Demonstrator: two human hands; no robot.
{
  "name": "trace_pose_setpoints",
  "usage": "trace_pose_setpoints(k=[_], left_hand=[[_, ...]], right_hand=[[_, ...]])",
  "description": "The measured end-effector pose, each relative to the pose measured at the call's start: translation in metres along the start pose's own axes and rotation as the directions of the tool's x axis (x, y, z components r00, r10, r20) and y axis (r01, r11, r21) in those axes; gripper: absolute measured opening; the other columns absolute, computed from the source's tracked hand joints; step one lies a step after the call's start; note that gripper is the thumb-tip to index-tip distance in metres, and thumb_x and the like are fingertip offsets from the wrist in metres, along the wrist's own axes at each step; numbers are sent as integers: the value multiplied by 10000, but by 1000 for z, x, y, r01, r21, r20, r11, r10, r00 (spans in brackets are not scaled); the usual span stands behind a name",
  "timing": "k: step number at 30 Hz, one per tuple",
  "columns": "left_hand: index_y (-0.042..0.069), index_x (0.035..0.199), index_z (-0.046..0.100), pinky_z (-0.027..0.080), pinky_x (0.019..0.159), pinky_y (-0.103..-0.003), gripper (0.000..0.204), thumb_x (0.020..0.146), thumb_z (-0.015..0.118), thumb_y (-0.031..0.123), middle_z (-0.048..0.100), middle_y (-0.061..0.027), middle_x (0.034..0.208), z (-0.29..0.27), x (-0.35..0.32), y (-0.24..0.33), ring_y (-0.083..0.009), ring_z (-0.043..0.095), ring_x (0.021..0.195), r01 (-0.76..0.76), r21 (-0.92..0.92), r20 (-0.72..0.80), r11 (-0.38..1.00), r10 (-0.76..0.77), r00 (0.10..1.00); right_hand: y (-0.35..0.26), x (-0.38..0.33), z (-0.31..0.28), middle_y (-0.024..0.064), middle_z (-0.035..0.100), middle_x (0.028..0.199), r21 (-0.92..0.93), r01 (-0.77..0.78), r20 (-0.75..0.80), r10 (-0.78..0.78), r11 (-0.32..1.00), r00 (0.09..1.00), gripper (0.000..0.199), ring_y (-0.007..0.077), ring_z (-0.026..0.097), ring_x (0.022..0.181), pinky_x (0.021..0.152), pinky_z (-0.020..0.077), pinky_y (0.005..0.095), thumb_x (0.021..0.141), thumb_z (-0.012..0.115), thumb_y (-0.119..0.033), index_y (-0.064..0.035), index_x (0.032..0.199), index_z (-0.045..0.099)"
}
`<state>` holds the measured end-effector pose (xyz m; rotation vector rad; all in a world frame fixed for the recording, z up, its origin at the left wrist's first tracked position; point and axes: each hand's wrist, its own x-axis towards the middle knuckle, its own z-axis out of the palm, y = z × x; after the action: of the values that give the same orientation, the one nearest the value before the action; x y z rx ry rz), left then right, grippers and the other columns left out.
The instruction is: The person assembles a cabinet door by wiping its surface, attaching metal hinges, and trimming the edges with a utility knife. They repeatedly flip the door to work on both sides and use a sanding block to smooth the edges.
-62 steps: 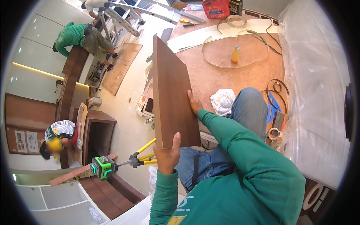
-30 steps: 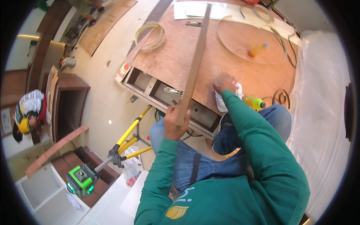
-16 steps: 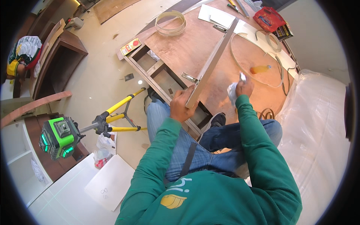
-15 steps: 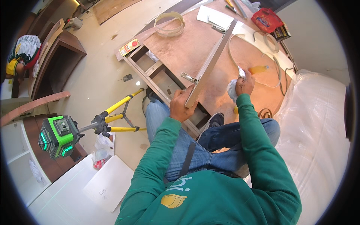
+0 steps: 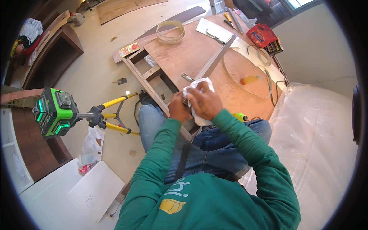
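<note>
– Grip status?
– Left hand point(image 5: 179, 109) grips the panel point(image 5: 215, 62) at its near end; right hand point(image 5: 207, 103), curled, presses a white cloth point(image 5: 202, 119) over it.
– Panel location, surroundings?
– On edge over the counter point(image 5: 163, 57); orange bottle point(image 5: 250, 79), red bag point(image 5: 262, 35) to its right.

The cloth point(image 5: 200, 120) is white, the panel point(image 5: 217, 58) brown, the sleeves point(image 5: 246, 138) green.

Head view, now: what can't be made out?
All in the head view:
Brown panel, near end: hidden by the white cloth, left hand and right hand.
Yellow-green bottle: partly behind the right sleeve.
Black box: partly behind the red bag.
Co-worker at far left: partly lost in the dark fisheye rim.
</note>
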<state>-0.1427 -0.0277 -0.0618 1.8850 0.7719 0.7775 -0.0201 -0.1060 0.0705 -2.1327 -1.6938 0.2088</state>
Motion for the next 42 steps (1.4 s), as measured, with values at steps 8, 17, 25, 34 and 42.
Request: trace_pose_setpoints(k=[8, 17, 25, 34, 42], left_hand=[[25, 1368, 700, 588, 971, -493, 503, 868, 750, 20, 750, -236, 1256, 16, 2, -1, -437, 728, 1160, -23, -161, 69, 987, 35, 997], [74, 1545, 593, 575, 1096, -435, 805, 769, 732, -85, 676, -174, 1462, 0, 14, 1, -342, 660, 1346, -53, -105, 158, 993, 69, 985], [57, 1512, 623, 606, 1020, -414, 626, 897, 734, 20, 706, -198, 1406, -10, 26, -10, -361, 715, 1253, -54, -155, 96, 986, 69, 993], [92, 1584, 529, 573, 1093, -429, 858, 760, 709, -67, 667, -138, 1485, -4, 18, 1, -308, 652, 1356, 20, -102, 187, 995, 0, 982], [65, 1597, 514, 571, 1097, -451, 864, 774, 767, -1, 672, -164, 1473, 0, 12, 2, -376, 645, 1362, -98, -122, 204, 988, 121, 971]], right_hand=[[24, 0, 16, 182, 655, 1104, 66, -151, -208, 161, 986, 965, 322, 415, 711, 920, 727, 588, 509, 996, 719, -339, -63, 1146, 648], [158, 82, 0, 221, 659, 1048, -120, -189, -347, 137, 975, 928, 274, 452, 702, 907, 746, 571, 532, 1042, 694, -301, -58, 1138, 614], [278, 166, -17, 282, 677, 1157, -285, -188, -394, 64, 940, 917, 365, 485, 691, 1016, 891, 565, 553, 1075, 622, -355, -11, 1197, 609], [158, 74, 0, 319, 652, 1168, -150, -231, -259, 187, 961, 948, 391, 505, 679, 1023, 918, 550, 552, 1079, 619, -346, 1, 1255, 582], [236, 114, -26, 290, 678, 1114, -185, -470, -313, 402, 863, 861, 335, 512, 669, 1005, 901, 532, 579, 1049, 644, -316, -24, 1203, 587]])
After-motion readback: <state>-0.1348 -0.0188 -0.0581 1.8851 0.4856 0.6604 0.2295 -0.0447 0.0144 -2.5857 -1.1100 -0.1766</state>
